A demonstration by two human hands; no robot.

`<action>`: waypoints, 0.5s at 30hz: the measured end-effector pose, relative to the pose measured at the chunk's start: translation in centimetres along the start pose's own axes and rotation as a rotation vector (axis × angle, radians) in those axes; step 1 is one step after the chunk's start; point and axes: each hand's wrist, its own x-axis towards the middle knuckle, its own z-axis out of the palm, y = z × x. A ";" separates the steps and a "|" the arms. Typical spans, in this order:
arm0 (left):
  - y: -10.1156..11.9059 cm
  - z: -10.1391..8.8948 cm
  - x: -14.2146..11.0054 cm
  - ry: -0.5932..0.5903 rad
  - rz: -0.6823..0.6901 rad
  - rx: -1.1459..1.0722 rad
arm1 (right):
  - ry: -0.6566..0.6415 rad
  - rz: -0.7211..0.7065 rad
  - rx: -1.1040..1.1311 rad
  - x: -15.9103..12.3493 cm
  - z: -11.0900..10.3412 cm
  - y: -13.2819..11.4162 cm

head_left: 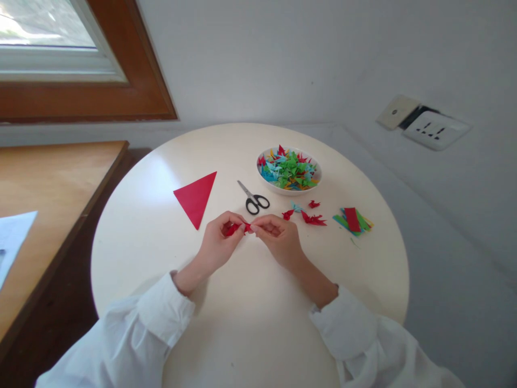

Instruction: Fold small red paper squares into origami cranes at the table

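Observation:
Both hands meet over the middle of the round white table (250, 312). My left hand (218, 242) and my right hand (278, 237) pinch a small folded piece of red paper (238, 228) between their fingertips. A red paper triangle (196, 197) lies flat just beyond my left hand. Black-handled scissors (253, 198) lie shut beyond the hands. A few small folded paper figures (313, 218), mostly red, sit to the right of my right hand.
A white bowl (278, 187) full of small coloured folded papers stands at the back of the table. A small stack of coloured paper strips (353, 221) lies at the right. A wooden desk (48, 194) with a white sheet stands to the left. A wall socket (434, 129) is at the right.

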 end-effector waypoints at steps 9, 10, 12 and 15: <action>-0.2 0.2 0.0 -0.005 -0.025 -0.079 | 0.053 0.030 0.007 0.0 0.2 -0.1; -0.2 0.2 0.0 -0.006 -0.024 -0.091 | 0.057 0.032 0.005 0.0 0.2 -0.1; -0.3 0.2 0.0 -0.005 -0.021 -0.108 | 0.065 0.035 0.006 0.0 0.2 -0.1; -0.2 0.3 0.0 0.000 -0.016 -0.125 | 0.070 0.042 0.014 0.0 0.3 -0.1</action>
